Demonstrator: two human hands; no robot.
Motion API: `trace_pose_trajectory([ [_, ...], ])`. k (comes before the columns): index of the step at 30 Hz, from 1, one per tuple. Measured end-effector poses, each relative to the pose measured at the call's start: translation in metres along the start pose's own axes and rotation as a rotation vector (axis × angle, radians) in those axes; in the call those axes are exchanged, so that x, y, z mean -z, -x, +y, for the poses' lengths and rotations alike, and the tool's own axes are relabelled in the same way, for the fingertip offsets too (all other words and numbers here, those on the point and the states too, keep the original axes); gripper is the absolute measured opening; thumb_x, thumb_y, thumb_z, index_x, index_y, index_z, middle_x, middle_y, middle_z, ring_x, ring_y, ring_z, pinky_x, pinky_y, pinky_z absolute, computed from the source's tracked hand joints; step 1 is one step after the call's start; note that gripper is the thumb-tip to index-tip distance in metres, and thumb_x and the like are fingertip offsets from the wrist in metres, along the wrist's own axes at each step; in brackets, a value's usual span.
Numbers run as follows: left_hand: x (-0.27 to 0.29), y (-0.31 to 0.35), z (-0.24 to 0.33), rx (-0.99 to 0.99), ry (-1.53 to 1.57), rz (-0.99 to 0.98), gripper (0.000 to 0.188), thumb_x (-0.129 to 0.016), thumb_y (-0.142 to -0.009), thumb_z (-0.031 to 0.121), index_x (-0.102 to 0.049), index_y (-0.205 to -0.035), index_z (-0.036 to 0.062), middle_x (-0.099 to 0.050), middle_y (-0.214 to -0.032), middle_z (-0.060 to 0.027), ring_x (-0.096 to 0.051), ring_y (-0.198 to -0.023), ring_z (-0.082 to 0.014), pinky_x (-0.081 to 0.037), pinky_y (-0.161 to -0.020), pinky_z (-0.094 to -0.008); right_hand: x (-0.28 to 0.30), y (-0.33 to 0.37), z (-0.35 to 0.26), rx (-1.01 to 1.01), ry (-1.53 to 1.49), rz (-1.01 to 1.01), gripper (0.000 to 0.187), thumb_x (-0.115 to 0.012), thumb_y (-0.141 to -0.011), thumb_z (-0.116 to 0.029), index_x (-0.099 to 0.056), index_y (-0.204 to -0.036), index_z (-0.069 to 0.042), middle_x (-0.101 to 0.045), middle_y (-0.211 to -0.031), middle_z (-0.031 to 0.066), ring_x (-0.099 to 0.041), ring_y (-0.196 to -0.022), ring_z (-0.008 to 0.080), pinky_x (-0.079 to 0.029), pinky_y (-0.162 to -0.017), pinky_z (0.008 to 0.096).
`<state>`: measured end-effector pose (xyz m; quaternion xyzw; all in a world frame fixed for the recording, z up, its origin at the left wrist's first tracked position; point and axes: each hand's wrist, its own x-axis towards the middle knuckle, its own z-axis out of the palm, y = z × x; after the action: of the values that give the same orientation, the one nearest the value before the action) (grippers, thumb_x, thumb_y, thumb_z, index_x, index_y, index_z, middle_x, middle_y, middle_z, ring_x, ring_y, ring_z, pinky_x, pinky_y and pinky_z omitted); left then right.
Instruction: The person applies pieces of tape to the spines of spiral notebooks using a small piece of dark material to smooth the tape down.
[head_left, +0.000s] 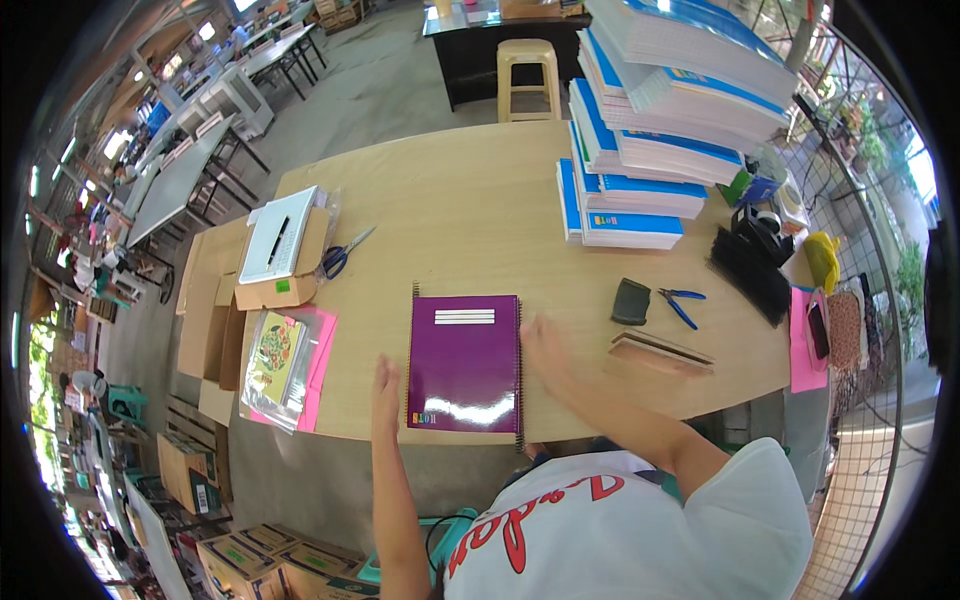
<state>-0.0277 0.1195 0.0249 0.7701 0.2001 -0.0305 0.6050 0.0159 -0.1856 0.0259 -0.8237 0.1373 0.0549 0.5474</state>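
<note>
Purple and glossy, a spiral-bound notebook (465, 360) is lying before us near the front edge of the tabletop (450, 220). We are holding our left hand (386, 385) straight and empty just beside its left side; our right hand (542, 345) is blurring by its right side, so we cannot tell whether it is spread.

One purple notebook cover (464, 365) showed, and there they were: one pair of scissors (335, 264), one pair of pliers (685, 294), one black pen (278, 240), one cream stool (527, 49)!
</note>
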Motion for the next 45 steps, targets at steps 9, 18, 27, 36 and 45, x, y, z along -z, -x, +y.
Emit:
trace_pose_trajectory([
  [9, -0.028, -0.049, -0.009, 0.007, 0.038, -0.332, 0.054, -0.045, -0.107, 0.033, -0.042, -0.148, -0.0025, -0.058, -0.136, -0.0163, -0.055, -0.125, -0.0237, -0.041, -0.108, -0.0353, -0.056, 0.014, 0.038, -0.148, -0.289, -0.002, 0.078, -0.047, -0.102, -0.048, -0.022, -0.15, 0.009, -0.041, -0.146, 0.0309, -0.042, -0.137, 0.0391, -0.034, -0.114, 0.0428],
  [18, -0.058, -0.004, 0.171, -0.821, -0.357, 0.224, 0.068, -0.068, -0.093, 0.026, -0.039, -0.148, -0.0005, -0.039, -0.155, -0.0207, -0.039, -0.141, -0.0397, -0.028, -0.117, -0.0433, 0.204, 0.093, 0.013, 0.218, 0.843, 0.083, 0.098, -0.08, -0.075, -0.035, -0.025, -0.154, -0.011, -0.024, -0.157, 0.0216, -0.029, -0.145, 0.0385, -0.029, -0.115, 0.0566],
  [27, -0.335, 0.116, 0.493, -1.629, -0.442, -0.074, 0.045, -0.075, -0.084, 0.016, -0.063, -0.126, 0.0095, -0.058, -0.132, -0.0146, -0.057, -0.12, -0.0353, -0.048, -0.098, -0.0427, 0.298, 0.035, 0.117, 0.443, 0.879, 0.003, 0.052, -0.054, -0.091, -0.014, -0.047, -0.142, -0.015, -0.06, -0.121, 0.0121, -0.059, -0.114, 0.0335, -0.041, -0.1, 0.0619],
  [36, -0.478, 0.095, 0.58, -1.511, -0.988, -0.019, 0.03, -0.077, -0.078, 0.023, -0.075, -0.104, 0.0087, -0.068, -0.108, -0.0102, -0.065, -0.097, -0.032, -0.051, -0.086, -0.0431, 0.412, 0.064, 0.104, 0.563, 0.696, -0.183, 0.066, -0.073, -0.084, -0.034, -0.048, -0.143, -0.018, -0.06, -0.124, 0.0136, -0.06, -0.113, 0.0357, -0.047, -0.097, 0.0519],
  [45, -0.456, 0.113, 0.588, -1.478, -0.678, -0.018, 0.012, -0.072, -0.079, 0.009, -0.075, -0.09, 0.0046, -0.072, -0.082, -0.0112, -0.069, -0.076, -0.0298, -0.054, -0.069, -0.037, 0.52, 0.022, 0.013, 0.451, -0.558, -0.281, 0.049, -0.068, -0.092, -0.032, -0.058, -0.13, -0.002, -0.067, -0.114, 0.0167, -0.068, -0.1, 0.0274, -0.056, -0.084, 0.0419],
])
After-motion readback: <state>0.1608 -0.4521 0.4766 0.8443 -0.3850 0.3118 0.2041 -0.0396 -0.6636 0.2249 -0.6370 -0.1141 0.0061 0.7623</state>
